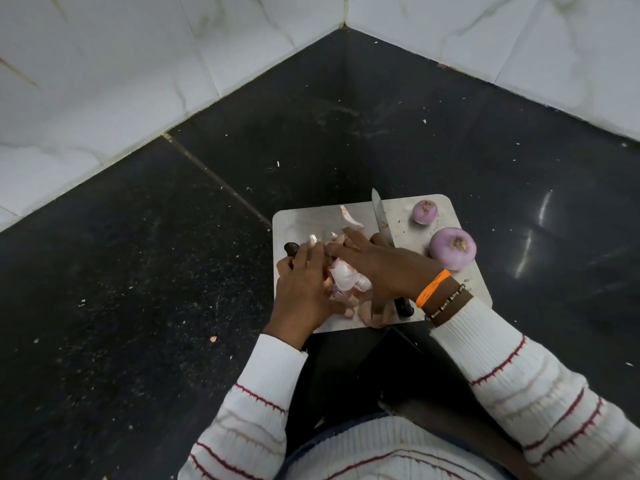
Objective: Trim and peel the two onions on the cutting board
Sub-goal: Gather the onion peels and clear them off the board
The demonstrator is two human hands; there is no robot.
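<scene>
Onions, two of them, both peeled and purple, sit at the right side of the cutting board (301,220), apart from the hands. The larger onion (452,248) lies nearer the person with its trimmed root end facing up; the smaller onion (425,211) stands beyond it near the far right corner, cut end also up. The left hand (304,289) and right hand (377,268) meet over a heap of pale peels (346,277), fingers loosely bent around the scraps; how firmly they hold them cannot be told. A knife (381,216) lies under the right hand, blade pointing away from the person. The board rests on a dark worktop (138,271).
</scene>
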